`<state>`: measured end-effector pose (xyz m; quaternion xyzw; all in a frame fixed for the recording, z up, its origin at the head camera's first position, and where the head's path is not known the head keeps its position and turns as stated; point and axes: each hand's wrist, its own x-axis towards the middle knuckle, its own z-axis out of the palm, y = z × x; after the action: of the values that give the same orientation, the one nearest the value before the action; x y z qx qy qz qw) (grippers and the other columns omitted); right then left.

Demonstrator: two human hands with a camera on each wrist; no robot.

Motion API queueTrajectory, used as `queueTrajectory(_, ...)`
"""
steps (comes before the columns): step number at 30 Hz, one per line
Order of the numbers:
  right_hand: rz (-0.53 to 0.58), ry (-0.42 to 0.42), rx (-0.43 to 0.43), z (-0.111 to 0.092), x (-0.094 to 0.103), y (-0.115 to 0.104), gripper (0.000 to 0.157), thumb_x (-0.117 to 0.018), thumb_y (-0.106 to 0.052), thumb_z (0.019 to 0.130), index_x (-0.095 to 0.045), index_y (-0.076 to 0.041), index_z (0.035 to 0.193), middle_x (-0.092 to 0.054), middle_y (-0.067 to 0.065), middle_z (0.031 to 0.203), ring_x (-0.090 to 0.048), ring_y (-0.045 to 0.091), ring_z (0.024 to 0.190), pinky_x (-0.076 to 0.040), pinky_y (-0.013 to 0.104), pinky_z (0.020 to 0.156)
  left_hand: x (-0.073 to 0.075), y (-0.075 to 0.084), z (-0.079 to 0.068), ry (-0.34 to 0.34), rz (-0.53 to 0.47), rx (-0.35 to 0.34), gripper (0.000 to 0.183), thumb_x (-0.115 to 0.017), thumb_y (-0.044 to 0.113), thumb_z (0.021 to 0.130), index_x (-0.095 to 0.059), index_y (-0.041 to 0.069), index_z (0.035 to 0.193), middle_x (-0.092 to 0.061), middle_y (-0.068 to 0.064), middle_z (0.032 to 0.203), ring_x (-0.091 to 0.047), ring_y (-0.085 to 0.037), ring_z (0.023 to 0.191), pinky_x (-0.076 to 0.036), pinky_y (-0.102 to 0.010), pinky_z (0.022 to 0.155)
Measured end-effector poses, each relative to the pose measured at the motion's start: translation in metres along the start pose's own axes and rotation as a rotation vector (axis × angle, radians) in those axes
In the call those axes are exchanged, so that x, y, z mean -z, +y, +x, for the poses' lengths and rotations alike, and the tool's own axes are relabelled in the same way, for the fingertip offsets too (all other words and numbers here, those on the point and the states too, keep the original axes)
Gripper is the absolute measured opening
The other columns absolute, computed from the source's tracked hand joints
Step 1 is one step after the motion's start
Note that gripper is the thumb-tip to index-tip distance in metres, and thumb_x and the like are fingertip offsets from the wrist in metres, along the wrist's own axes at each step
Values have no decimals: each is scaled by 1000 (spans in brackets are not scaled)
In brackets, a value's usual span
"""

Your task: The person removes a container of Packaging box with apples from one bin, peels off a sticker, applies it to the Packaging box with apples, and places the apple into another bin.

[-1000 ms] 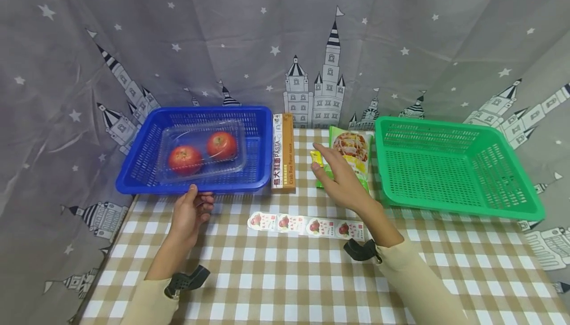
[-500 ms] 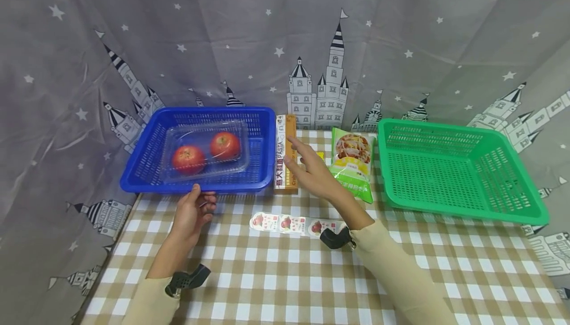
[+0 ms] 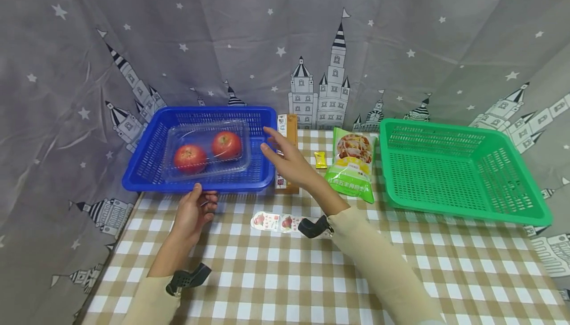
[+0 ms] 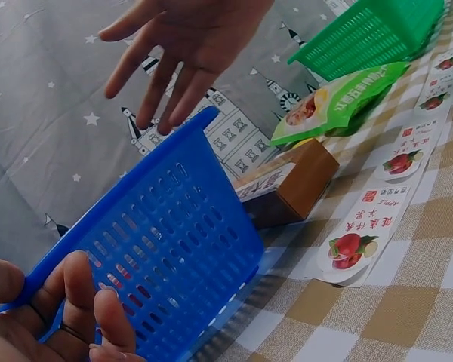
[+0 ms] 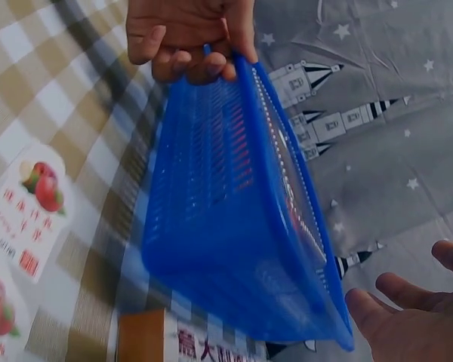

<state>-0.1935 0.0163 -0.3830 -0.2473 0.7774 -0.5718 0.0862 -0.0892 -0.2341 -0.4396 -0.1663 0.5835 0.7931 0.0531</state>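
At the left of the head view, my left hand (image 3: 189, 216) grips the front rim of a blue plastic basket (image 3: 240, 187), thumb over the rim and fingers curled below it. Inside the basket lies a clear plastic container (image 3: 207, 129) with two red apples (image 3: 190, 158), seen through its plastic. My right hand (image 3: 291, 164) is over the basket's right side, fingers spread and holding nothing. The left wrist view shows that right hand (image 4: 204, 45) just above the basket's rim. Partly hidden under it is a pasta box (image 3: 292, 126) beside the basket.
A small yellow packet (image 3: 320, 160) and a green food bag (image 3: 354, 154) lie right of the pasta box. A green basket (image 3: 467, 214) stands at the right. A strip of apple labels (image 3: 267, 221) lies in front, partly covered by the right wrist camera. A patterned curtain (image 3: 222, 43) hangs behind.
My right hand has moved left, from over the yellow packet and green bag, past the pasta box, to the blue basket's right rim. The left hand has stayed at the basket's front rim.
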Motion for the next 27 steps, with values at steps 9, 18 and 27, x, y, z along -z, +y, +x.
queueTrajectory(9,45,-26,-43,18,-21,-8,56,-46,-40,104,-30,-22,154,-44,12,144,-46,29,130,-42,44,102,-4,0,-1,53,-28,-26,50,-32,36,107,-67,11,83,-59,3,74,-54,-7,63,-36,-18,49)
queueTrajectory(18,92,-18,-108,38,-41,-11,56,-47,-36,104,-30,-20,155,-41,16,148,-45,33,131,-43,44,101,-4,-3,0,70,-22,-35,49,-33,39,107,-68,16,80,-59,5,72,-55,-6,61,-36,-17,49)
queueTrajectory(27,-2,8,-202,52,-57,-2,63,-53,-34,101,-26,-20,156,-28,6,158,-24,24,144,-22,44,115,-3,-5,-1,63,-32,-32,48,-34,40,106,-66,14,82,-57,4,74,-54,-7,62,-37,-18,49)
